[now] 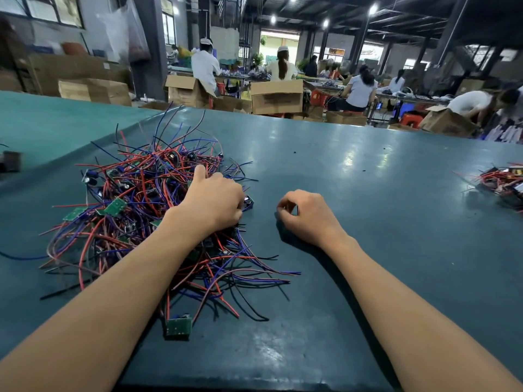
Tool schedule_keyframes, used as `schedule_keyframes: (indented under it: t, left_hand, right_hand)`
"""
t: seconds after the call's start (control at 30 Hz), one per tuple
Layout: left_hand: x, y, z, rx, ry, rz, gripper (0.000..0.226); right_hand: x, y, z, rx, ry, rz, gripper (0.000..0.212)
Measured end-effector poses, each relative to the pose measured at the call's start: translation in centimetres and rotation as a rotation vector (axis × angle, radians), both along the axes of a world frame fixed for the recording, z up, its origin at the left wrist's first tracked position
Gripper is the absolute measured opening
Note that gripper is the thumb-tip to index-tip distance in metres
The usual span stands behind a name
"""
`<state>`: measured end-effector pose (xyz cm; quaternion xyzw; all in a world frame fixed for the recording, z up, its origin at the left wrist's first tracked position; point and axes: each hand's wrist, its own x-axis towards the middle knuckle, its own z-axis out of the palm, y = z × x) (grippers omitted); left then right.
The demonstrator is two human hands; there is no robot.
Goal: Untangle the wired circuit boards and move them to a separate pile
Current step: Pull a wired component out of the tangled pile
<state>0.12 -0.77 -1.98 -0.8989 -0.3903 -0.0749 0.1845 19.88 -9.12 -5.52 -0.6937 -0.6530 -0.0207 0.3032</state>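
Red, blue and black leads are sprawling across the left of the green worktop [368,193], knotting into one tangle of wired circuit boards [135,210]. A dark object [11,161] at the far-left edge is getting cut off and blurred; not identifiable.

Handling call: the boards are looking small, light and rigid, the leads thin and floppy. Leads are looping through each other, so yanking one is probably going to drag its neighbours. Better to be taking a board by its edges and easing its leads out; the soldered joints are likely the weak spot. One loose green board [179,325] is lying near the pile's near edge, mostly free, an easy pick.

Left hand [215,199] is reaching onto the tangle's right side, thumb sticking out, fingers curling down against a small board [248,201] at the pile's edge. The back of the hand is covering the fingertips, so I can't tell whether it's actually gripping. The forearm is also hiding the middle of the tangle.

Right hand [305,213] is resting on bare worktop just right of the pile, fingers loosely curling, thumb and forefinger nearly meeting, nothing visible in it.

Separate pile [503,182] is sitting at the far right, well apart, with the frame edge clipping it; count unreadable.
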Motion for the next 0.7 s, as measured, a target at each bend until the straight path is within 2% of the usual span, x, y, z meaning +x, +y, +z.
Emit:
schedule_keyframes:
  t: [0.07,0.13,0.23,0.3,0.43,0.57,0.63,0.7]
  left_hand:
    - [0.5,-0.4,-0.4,0.05,0.015,-0.018,0.016]
    - [0.9,-0.7,-0.8,0.064,0.0,-0.046,0.016]
    - [1.2,-1.0,-1.2,0.024,-0.119,-0.077,0.026]
    - [1.3,-0.9,-1.4,0.014,-0.183,-0.122,0.023]
    - [1.4,-1.0,-1.4,-0.1,-0.285,-0.195,0.021]
    - [1.0,-1.3,-0.9,-0.378,-0.573,-0.352,0.01]
    - [0.7,-1.6,-0.9,-0.474,-0.716,-0.42,0.008]
    - [0.4,-1.6,-0.8,-0.521,-0.806,-0.439,0.012]
  right_hand:
    - [0.1,0.1,-0.2,0.0,-0.016,-0.011,0.016]
    - [-0.1,0.1,-0.3,0.001,-0.048,-0.007,0.03]
    - [-0.2,-0.1,-0.4,-0.003,-0.095,0.091,0.052]
    - [-0.1,-0.3,-0.4,0.049,-0.069,0.148,0.056]
    - [-0.2,-0.4,-0.5,0.297,-0.086,0.143,0.051]
    - [-0.2,-0.4,-0.6,0.399,-0.173,0.097,0.026]
    - [0.0,-0.3,-0.7,0.426,-0.12,0.02,0.02]
    - [0.3,-0.2,-0.6,0.424,0.017,-0.073,0.016]
